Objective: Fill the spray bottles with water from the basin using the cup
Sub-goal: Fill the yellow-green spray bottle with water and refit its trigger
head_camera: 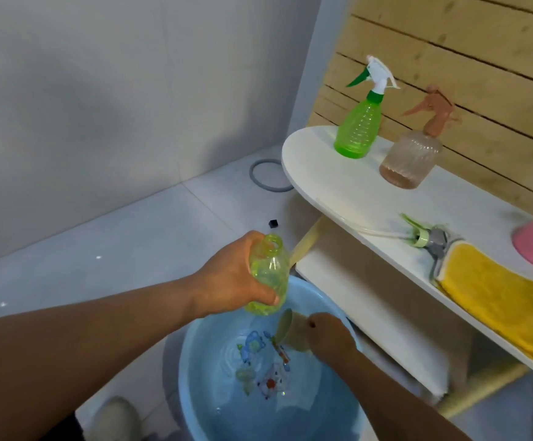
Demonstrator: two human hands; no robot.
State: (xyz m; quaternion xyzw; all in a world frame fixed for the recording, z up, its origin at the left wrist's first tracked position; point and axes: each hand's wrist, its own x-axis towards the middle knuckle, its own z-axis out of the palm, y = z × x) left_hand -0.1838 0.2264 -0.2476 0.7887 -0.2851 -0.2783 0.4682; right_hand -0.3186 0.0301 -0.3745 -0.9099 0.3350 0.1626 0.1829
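Now — left hand [236, 275] grips open bottle [268, 275] | right hand [328, 335] holds cup [292, 329] tilted over basin [214, 345]

Left hand [233, 275] gripping, raised; right hand [330, 334] gripping, lower.

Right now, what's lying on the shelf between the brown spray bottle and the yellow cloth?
In the head view, a detached spray head with its tube lies between the brown spray bottle and the yellow cloth.

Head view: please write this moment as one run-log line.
left hand: grips open yellow-green bottle | right hand: holds cup over blue basin | bottle cap off
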